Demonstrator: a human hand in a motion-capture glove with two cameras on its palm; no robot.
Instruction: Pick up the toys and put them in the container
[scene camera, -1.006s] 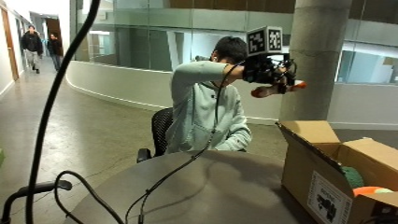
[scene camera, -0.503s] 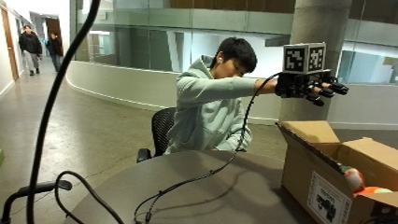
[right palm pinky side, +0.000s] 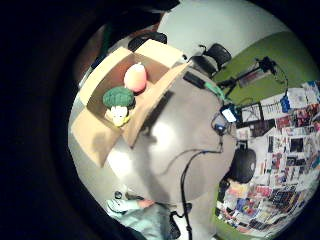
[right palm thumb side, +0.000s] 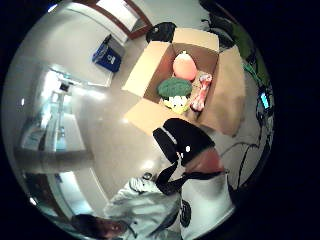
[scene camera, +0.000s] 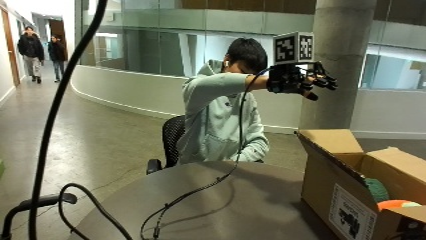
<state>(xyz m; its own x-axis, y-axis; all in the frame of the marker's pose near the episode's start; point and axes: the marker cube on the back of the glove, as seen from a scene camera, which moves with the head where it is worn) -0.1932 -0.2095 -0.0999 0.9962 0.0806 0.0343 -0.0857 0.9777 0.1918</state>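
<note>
High over the box, the gloved right hand hangs with fingers spread, holding nothing.

The arm reaches out at head height from the seated person, palm facing down toward the open cardboard box beside the round table. Inside the box lie a broccoli toy, a peach-coloured toy and a pink-and-white toy (its kind is unclear). A black cable trails from the arm across the table. The flaps stand open.
</note>
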